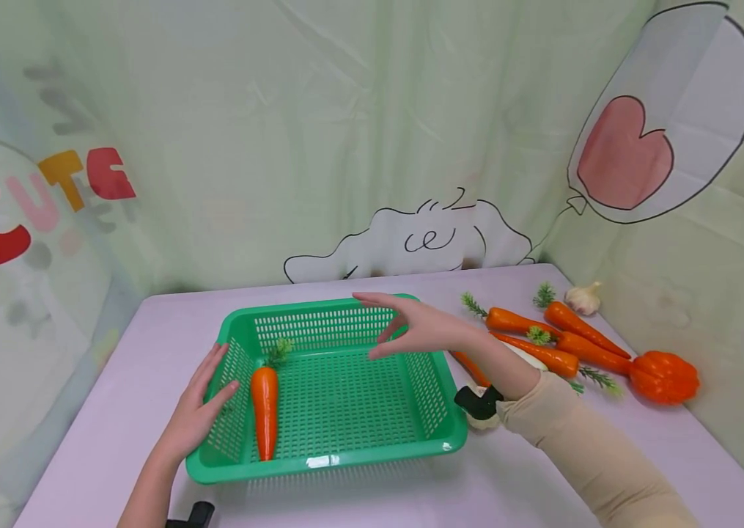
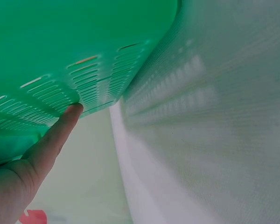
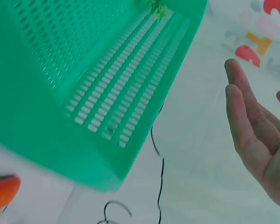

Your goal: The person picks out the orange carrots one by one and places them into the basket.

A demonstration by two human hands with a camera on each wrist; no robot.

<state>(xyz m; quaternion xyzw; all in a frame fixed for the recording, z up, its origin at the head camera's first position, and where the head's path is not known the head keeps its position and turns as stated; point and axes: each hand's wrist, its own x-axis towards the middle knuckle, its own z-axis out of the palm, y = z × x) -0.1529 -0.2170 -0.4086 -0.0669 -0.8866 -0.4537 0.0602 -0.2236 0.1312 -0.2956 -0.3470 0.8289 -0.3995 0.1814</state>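
A green plastic basket [image 1: 345, 460] with slotted walls sits on the table. Inside, along its left side, lies one orange carrot [image 1: 264, 411] with a green leafy top. My left hand [image 1: 195, 414] is at the basket's left wall, its fingers fairly straight. In the left wrist view, a finger [image 2: 60, 128] touches the slotted wall. Above the basket's back right part hovers my right hand [image 1: 421, 328], thumb and fingers apart and nothing held. The right wrist view shows this hand [image 3: 261, 130] clear of the basket wall.
Several carrots [image 1: 546, 357] lie right of the basket, partly behind my right forearm. A garlic bulb [image 1: 583, 298] and an orange-red pumpkin-like vegetable [image 1: 664, 378] are near the table's right edge. A printed curtain [image 1: 246, 147] hangs around the table.
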